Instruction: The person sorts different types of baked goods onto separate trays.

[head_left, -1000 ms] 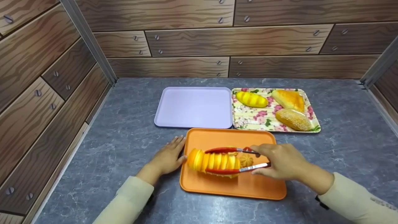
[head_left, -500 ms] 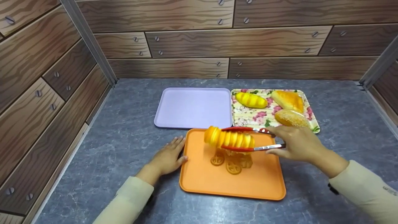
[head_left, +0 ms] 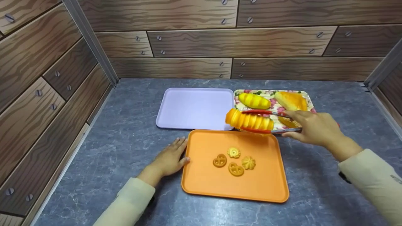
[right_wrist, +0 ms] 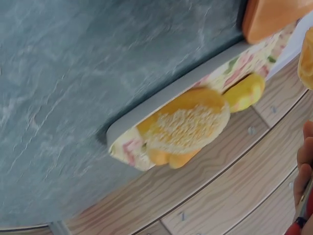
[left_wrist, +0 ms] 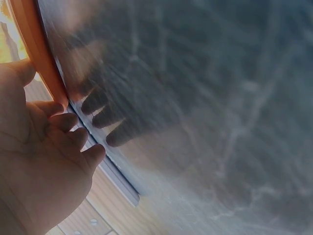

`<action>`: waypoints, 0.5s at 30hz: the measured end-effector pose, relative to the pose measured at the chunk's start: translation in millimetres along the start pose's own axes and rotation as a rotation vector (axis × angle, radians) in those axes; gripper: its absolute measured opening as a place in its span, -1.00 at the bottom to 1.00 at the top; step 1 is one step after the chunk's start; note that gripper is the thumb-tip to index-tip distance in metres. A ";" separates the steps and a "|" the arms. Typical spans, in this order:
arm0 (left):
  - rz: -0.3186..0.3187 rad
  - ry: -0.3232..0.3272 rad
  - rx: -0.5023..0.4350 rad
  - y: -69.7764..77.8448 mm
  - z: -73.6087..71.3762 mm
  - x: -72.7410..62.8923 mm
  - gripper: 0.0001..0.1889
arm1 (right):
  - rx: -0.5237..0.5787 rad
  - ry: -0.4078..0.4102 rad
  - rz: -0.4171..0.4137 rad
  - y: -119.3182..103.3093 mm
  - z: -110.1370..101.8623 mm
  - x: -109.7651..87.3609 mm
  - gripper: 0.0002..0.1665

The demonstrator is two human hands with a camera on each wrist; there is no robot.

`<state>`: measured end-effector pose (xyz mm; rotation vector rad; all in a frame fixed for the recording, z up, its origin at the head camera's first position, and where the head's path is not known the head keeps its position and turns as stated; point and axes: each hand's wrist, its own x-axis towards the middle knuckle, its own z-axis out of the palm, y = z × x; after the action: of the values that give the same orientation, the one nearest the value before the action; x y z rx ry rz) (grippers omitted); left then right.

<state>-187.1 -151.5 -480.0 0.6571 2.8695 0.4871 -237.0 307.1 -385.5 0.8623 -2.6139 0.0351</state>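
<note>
My right hand grips a pair of red-tipped metal tongs, whose arms close on a ridged, orange-yellow bread loaf. The loaf is held above the near left part of the floral tray, between it and the orange tray. In the right wrist view, only some fingers and a bit of the loaf show at the right edge. My left hand lies with fingers extended at the orange tray's left edge, thumb touching the rim; the left wrist view shows its palm.
Two pretzel-shaped cookies and two round cookies lie on the orange tray. A lilac tray stands behind it. The floral tray bears a yellow bread, a toast-like bread and a sesame bun. Wood-patterned walls surround the table.
My right hand has carried the loaf in the tongs up from the orange tray, away and to the right, uncovering the cookies. The left hand has stayed in place.
</note>
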 end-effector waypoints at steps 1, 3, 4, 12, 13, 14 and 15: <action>0.000 -0.002 0.000 0.0 0.2 0.0 -0.29 | -0.009 -0.005 0.003 2.9 0.4 0.4 -0.16; 0.002 -0.002 -0.003 0.0 0.2 0.1 -0.29 | -0.022 -0.005 0.004 8.5 1.7 1.1 -0.15; 0.003 -0.004 -0.003 -0.1 0.2 0.2 -0.29 | -0.028 -0.006 0.006 11.0 2.3 1.5 -0.15; 0.004 0.001 -0.001 -1.3 0.3 0.1 -0.29 | -0.037 -0.022 0.022 23.9 8.2 3.1 -0.15; 0.003 0.002 -0.002 -1.4 0.2 0.2 -0.29 | -0.038 -0.030 0.028 25.5 9.2 2.9 -0.15; 0.004 0.004 -0.002 -1.5 0.2 0.2 -0.29 | -0.037 -0.039 0.033 27.0 10.3 2.7 -0.15; 0.004 0.005 -0.001 -1.7 0.2 0.2 -0.29 | -0.036 -0.048 0.037 28.4 11.4 2.5 -0.15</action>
<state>-187.9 -152.9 -480.7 0.6621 2.8731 0.4921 -259.3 327.0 -392.4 0.8113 -2.6667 -0.0231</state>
